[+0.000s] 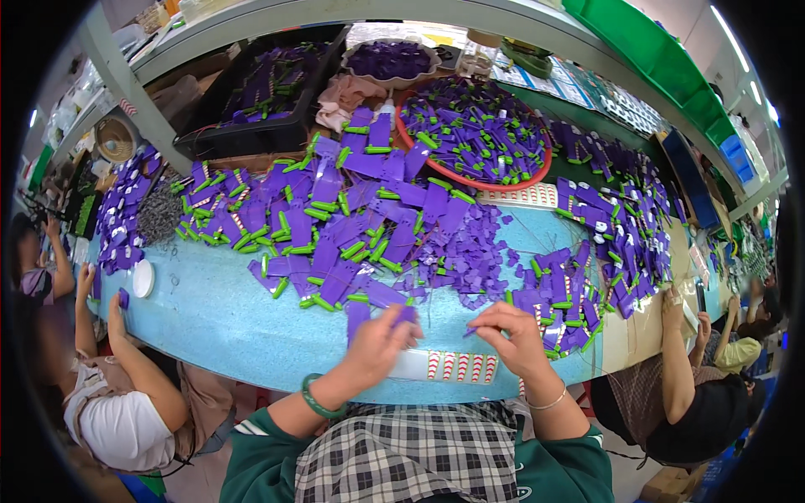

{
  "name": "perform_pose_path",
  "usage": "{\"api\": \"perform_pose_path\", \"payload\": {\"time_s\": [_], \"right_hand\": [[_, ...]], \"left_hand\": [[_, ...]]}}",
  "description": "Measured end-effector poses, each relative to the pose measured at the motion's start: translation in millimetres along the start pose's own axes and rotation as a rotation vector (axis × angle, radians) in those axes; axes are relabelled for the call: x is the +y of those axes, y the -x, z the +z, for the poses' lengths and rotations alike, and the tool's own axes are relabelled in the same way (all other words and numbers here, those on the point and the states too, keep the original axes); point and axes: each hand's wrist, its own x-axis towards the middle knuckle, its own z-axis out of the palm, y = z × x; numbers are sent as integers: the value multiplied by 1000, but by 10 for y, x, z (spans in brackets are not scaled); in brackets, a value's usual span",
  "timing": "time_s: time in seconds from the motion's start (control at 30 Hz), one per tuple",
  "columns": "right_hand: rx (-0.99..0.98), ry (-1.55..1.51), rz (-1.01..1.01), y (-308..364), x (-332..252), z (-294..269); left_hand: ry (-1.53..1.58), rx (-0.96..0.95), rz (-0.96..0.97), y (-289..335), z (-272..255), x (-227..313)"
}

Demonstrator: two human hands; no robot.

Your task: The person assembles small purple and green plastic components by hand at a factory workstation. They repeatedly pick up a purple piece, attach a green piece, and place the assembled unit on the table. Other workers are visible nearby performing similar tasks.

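Near the front edge of the blue table, my left hand (pixel 377 345) is closed around a flat purple piece (pixel 406 316), slightly blurred. To its right, my right hand (pixel 510 334) pinches a small purple chip (pixel 470 331) between thumb and fingertips. A white sheet with rows of red-marked stickers (pixel 461 366) lies on the table between my wrists. Just beyond my hands spreads a heap of purple pieces with bright green ends (pixel 335 214). A pile of loose small purple chips (pixel 474 260) lies beside it, beyond my right hand.
Behind the heap stand a round red-rimmed tub (pixel 549 163), a black crate (pixel 243 138) and a white bowl (pixel 390 81). More purple pieces (pixel 620 235) pile up on the right. A shelf edge (pixel 369 18) crosses above. Co-workers sit left (pixel 134 411) and right (pixel 679 402).
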Motion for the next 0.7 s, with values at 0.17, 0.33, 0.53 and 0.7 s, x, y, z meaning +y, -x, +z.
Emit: {"api": "perform_pose_path", "payload": {"time_s": [0.17,0.33,0.53,0.7], "right_hand": [[-4,-149,42,46,-247,302],[101,30,-37,58,-278,388],[45,22,-32,77,-233,407],[-9,-60,29,108,-197,453]], "left_hand": [[-272,-171,180,1,226,9],[-378,-190,265,40,220,-2],[-498,-178,287,36,252,-78],[-390,-261,182,62,248,6]]}}
